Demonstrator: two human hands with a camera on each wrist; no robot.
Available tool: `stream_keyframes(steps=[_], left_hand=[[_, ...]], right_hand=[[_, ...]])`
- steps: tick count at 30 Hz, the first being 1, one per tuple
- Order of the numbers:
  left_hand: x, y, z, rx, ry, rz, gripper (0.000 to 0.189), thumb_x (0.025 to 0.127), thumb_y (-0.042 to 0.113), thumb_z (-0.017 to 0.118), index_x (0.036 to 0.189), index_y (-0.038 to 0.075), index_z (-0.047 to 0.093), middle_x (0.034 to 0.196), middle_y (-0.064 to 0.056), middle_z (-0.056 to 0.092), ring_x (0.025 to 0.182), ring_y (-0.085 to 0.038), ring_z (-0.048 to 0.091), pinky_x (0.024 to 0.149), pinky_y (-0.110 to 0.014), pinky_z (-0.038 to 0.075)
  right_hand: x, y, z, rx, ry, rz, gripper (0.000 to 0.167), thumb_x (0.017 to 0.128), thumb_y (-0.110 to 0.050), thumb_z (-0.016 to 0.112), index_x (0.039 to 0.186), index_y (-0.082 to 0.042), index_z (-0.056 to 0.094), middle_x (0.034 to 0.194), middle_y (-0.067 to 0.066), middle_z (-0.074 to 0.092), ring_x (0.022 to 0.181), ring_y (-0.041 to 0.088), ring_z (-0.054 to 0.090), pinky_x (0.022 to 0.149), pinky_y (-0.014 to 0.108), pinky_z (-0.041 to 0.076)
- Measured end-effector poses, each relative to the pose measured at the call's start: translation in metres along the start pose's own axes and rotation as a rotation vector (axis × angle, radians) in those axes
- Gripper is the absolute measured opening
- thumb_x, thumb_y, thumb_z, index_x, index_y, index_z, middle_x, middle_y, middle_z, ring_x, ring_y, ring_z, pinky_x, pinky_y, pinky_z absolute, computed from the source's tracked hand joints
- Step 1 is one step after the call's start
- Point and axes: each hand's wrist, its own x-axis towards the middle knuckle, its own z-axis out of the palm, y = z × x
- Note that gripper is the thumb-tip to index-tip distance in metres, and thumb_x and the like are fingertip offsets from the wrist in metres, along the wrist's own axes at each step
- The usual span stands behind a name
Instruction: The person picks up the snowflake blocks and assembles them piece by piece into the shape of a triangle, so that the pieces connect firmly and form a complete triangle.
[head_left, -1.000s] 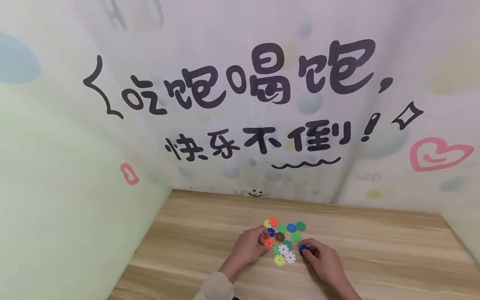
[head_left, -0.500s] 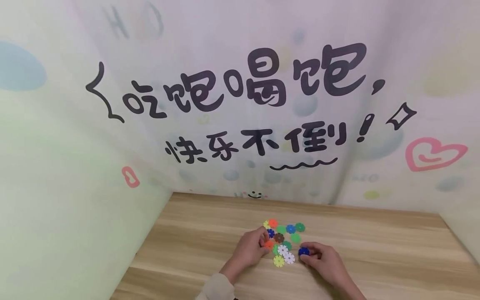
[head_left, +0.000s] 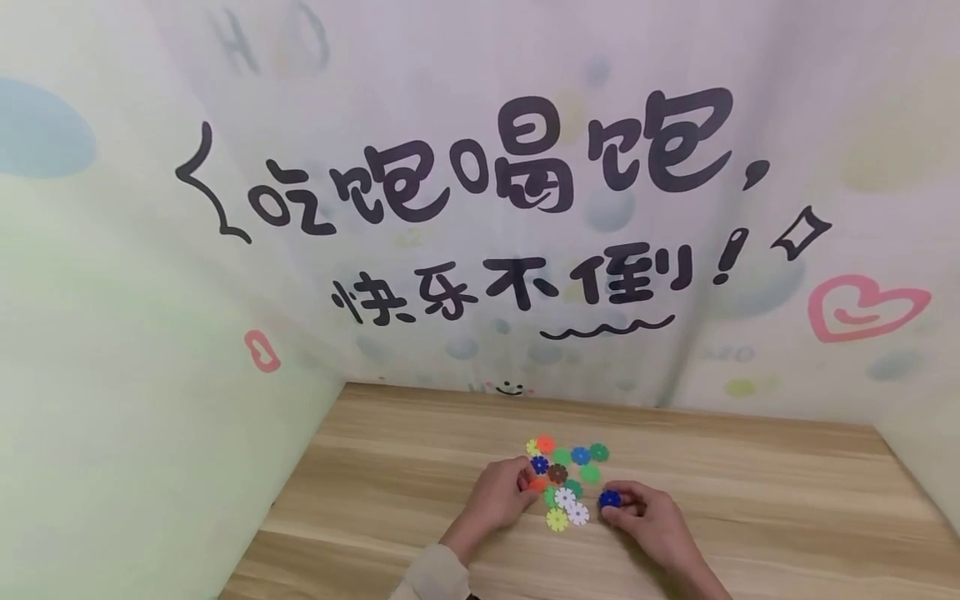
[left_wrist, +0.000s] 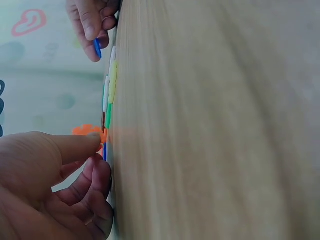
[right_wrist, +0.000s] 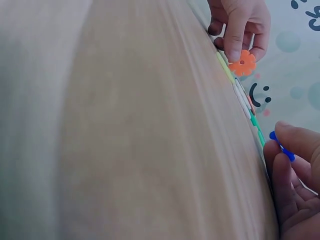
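In the head view my left hand [head_left: 501, 493], at the left of a group of flower-shaped plastic discs, pinches an orange notched disc [head_left: 537, 483] between thumb and fingers. The left wrist view shows this orange disc [left_wrist: 90, 131] standing on edge at the fingertips. At the right of the group, my right hand [head_left: 651, 518] pinches a dark blue notched disc [head_left: 610, 499]. This blue disc [right_wrist: 282, 146] sits between thumb and index finger in the right wrist view, tilted. The two held discs are apart, with loose discs between them.
Loose discs lie flat on the wooden table [head_left: 375, 500], among them a brown disc [head_left: 558, 473], a yellow disc [head_left: 557, 520], a white disc [head_left: 577, 512] and a green disc [head_left: 598, 452]. Some overlap. A printed curtain [head_left: 465, 367] rises behind the table.
The orange disc has tipped up from nearly flat in my left fingers. The blue disc in my right hand has come out from under the thumb and shows more of its face.
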Motion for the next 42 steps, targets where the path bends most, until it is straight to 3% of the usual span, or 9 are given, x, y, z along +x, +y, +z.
stream_keyframes(steps=[4,9,13,24,37,42], left_hand=[[-0.001,0.001,0.001,-0.013,0.015,0.007,0.014,0.089,0.015,0.077,0.089,0.019,0.063,0.073,0.01,0.053,0.064,-0.007,0.049,0.055,-0.024,0.043],[-0.003,0.004,0.0,-0.02,0.031,0.024,0.013,0.089,0.014,0.075,0.087,0.019,0.063,0.074,0.011,0.053,0.064,-0.006,0.049,0.056,-0.023,0.043],[-0.004,0.007,-0.002,-0.049,0.034,0.031,0.013,0.089,0.014,0.075,0.087,0.018,0.062,0.076,0.011,0.054,0.066,-0.005,0.051,0.057,-0.023,0.045],[-0.013,0.01,-0.002,-0.133,0.045,0.047,0.014,0.089,0.009,0.074,0.088,0.016,0.062,0.075,0.011,0.057,0.065,-0.004,0.053,0.057,-0.022,0.048],[-0.019,0.015,-0.008,-0.175,0.049,0.053,0.012,0.091,0.012,0.073,0.092,0.018,0.063,0.076,0.012,0.058,0.067,-0.004,0.055,0.058,-0.023,0.049],[-0.02,0.016,-0.014,-0.184,0.064,0.074,0.01,0.093,0.013,0.071,0.094,0.018,0.062,0.077,0.01,0.059,0.068,-0.004,0.055,0.058,-0.023,0.049]], right_hand=[[-0.002,0.001,-0.004,0.04,0.022,0.023,0.039,0.085,-0.017,0.081,0.12,-0.006,0.069,0.094,0.003,0.067,0.081,0.017,0.062,0.066,0.025,0.054],[-0.005,0.0,-0.012,0.236,0.044,0.11,0.043,0.091,-0.016,0.075,0.128,0.001,0.063,0.105,0.01,0.065,0.088,0.019,0.063,0.071,0.028,0.057],[-0.006,-0.002,-0.016,0.302,0.046,0.13,0.045,0.092,-0.015,0.073,0.131,0.002,0.06,0.11,0.012,0.064,0.091,0.019,0.064,0.074,0.029,0.058],[-0.014,0.001,-0.017,0.263,0.041,0.138,0.045,0.092,-0.017,0.074,0.132,0.001,0.06,0.11,0.011,0.066,0.095,0.021,0.065,0.075,0.03,0.058],[-0.025,-0.017,-0.019,0.103,0.05,0.021,0.042,0.09,-0.015,0.076,0.129,-0.005,0.064,0.104,0.007,0.069,0.091,0.019,0.064,0.072,0.025,0.056],[-0.027,-0.026,-0.019,0.127,0.043,-0.016,0.043,0.088,-0.02,0.079,0.127,-0.006,0.066,0.104,0.007,0.067,0.092,0.019,0.063,0.076,0.024,0.055]])
